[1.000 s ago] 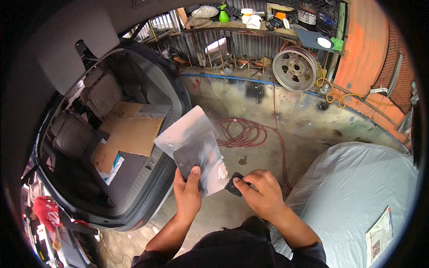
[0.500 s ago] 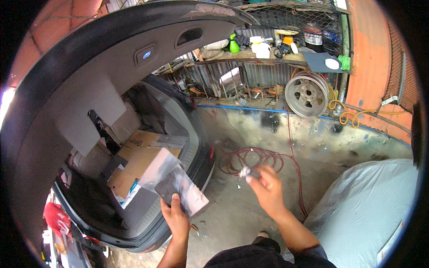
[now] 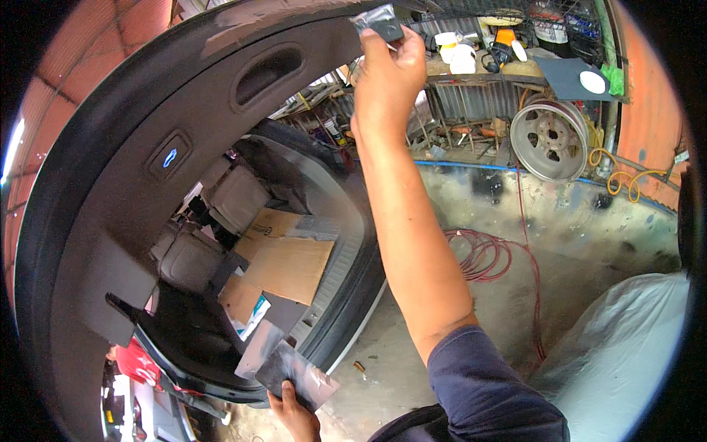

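My right hand (image 3: pixel 389 82) is raised high with its arm stretched out, fingers closed on a small dark putty spreader (image 3: pixel 386 29) with a pale smear on it. The spreader is at the lip of a vehicle's raised tailgate (image 3: pixel 199 96); whether it touches cannot be made out. A pinkish-brown patch (image 3: pixel 247 28) marks the tailgate's outer edge. Low down, my left hand (image 3: pixel 296 418) grips a flat board (image 3: pixel 318 376), thumb on top. The board is smeared pink and grey, with a dark rectangular area under the thumb.
Flattened cardboard (image 3: pixel 291 269) lies in the open cargo area beside the left hand. A wheel rim (image 3: pixel 549 140) leans by a cluttered shelf (image 3: pixel 508 70). A coiled red hose (image 3: pixel 486 258) lies on the floor, near a grey-covered object (image 3: pixel 626 339). Someone in red (image 3: pixel 140 362) is at lower left.
My right hand has gone up from waist height to the tailgate's edge with the spreader. The left hand and its board have sunk lower in view, and the view has shifted.
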The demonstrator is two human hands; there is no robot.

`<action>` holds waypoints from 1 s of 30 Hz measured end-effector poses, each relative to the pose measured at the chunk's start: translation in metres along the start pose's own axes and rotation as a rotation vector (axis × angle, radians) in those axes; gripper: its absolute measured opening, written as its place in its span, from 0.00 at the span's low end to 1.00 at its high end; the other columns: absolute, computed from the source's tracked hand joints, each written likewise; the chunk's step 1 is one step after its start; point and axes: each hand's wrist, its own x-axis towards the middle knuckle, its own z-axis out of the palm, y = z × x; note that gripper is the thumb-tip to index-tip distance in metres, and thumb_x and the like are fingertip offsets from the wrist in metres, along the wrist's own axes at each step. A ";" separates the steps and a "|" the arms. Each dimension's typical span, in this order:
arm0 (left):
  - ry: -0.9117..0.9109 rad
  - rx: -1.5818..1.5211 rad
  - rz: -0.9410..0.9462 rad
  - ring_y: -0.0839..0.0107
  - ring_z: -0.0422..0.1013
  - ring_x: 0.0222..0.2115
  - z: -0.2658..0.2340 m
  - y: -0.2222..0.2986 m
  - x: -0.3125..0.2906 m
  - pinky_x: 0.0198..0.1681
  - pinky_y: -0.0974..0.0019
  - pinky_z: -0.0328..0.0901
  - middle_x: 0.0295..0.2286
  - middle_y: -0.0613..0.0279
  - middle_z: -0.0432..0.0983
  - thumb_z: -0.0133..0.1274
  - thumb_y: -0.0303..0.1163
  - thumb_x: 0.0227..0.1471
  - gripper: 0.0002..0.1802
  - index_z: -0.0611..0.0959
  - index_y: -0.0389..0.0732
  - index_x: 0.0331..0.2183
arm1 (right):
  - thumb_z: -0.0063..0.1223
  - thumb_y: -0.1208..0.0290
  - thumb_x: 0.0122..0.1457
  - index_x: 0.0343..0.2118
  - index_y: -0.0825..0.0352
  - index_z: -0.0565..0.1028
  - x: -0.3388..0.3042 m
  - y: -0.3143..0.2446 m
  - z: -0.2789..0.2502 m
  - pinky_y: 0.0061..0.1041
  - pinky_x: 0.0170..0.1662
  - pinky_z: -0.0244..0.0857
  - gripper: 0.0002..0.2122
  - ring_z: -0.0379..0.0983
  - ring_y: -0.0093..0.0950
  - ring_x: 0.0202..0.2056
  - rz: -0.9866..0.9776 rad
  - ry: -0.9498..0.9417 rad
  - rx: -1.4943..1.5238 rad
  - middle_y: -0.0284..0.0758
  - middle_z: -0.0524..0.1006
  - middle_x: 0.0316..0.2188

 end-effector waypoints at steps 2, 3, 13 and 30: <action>0.030 0.024 -0.010 0.63 0.71 0.43 -0.011 -0.002 0.004 0.51 0.60 0.66 0.45 0.56 0.73 0.51 0.30 0.59 0.22 0.70 0.36 0.54 | 0.56 0.79 0.58 0.43 0.71 0.71 0.008 0.005 0.009 0.20 0.40 0.64 0.11 0.70 0.20 0.36 -0.058 0.042 0.041 0.31 0.75 0.35; 0.052 0.037 -0.016 0.63 0.72 0.43 -0.013 -0.001 0.005 0.50 0.60 0.66 0.45 0.56 0.74 0.52 0.30 0.59 0.21 0.70 0.36 0.53 | 0.56 0.79 0.57 0.42 0.72 0.72 0.010 0.007 0.012 0.22 0.40 0.65 0.11 0.71 0.21 0.35 -0.068 0.061 0.043 0.32 0.75 0.35; 0.194 0.069 -0.036 0.62 0.72 0.43 -0.021 0.008 0.007 0.49 0.59 0.67 0.45 0.54 0.73 0.51 0.30 0.60 0.24 0.67 0.35 0.55 | 0.52 0.79 0.60 0.44 0.74 0.74 0.011 0.013 0.036 0.22 0.43 0.66 0.10 0.73 0.23 0.35 -0.050 0.106 0.003 0.34 0.78 0.35; 0.352 0.098 -0.100 0.84 0.57 0.18 -0.035 0.038 -0.001 0.20 0.78 0.52 0.22 0.76 0.68 0.54 0.29 0.59 0.06 0.79 0.45 0.40 | 0.56 0.78 0.59 0.43 0.75 0.75 -0.051 -0.019 0.076 0.23 0.39 0.67 0.10 0.72 0.22 0.32 0.018 0.109 -0.102 0.34 0.77 0.31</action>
